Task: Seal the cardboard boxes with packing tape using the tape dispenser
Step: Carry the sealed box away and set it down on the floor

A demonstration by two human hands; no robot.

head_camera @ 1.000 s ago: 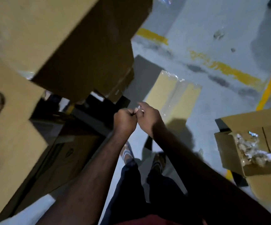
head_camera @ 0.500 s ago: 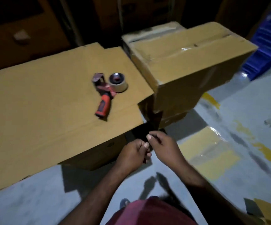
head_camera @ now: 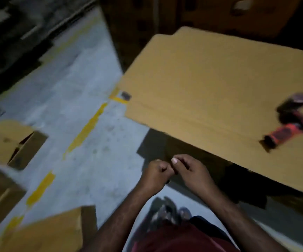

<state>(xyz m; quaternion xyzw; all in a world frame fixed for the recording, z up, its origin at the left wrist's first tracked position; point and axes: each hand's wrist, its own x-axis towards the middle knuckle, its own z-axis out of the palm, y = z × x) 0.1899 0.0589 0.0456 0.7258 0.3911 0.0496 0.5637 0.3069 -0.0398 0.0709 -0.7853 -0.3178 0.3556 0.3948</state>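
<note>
A tape dispenser (head_camera: 292,131) with a red handle lies on its side on a wide flat cardboard panel (head_camera: 210,91) at the right; the picture is blurred there. My left hand (head_camera: 154,176) and my right hand (head_camera: 190,171) are held together in front of me, below the panel's near edge and well left of the dispenser. Both have curled fingers, and the right thumb touches the left fist. I see nothing between the fingers.
Grey concrete floor with worn yellow lines (head_camera: 87,128) spreads to the left. Open cardboard boxes stand at the left edge (head_camera: 3,140), lower left (head_camera: 0,195) and near my legs (head_camera: 52,233). Dark stacked boxes (head_camera: 219,15) rise behind the panel.
My view has swung left: the dispenser and panel slid to the right edge, the taped box left the frame and floor boxes appeared. My hands stay together in front of me.
</note>
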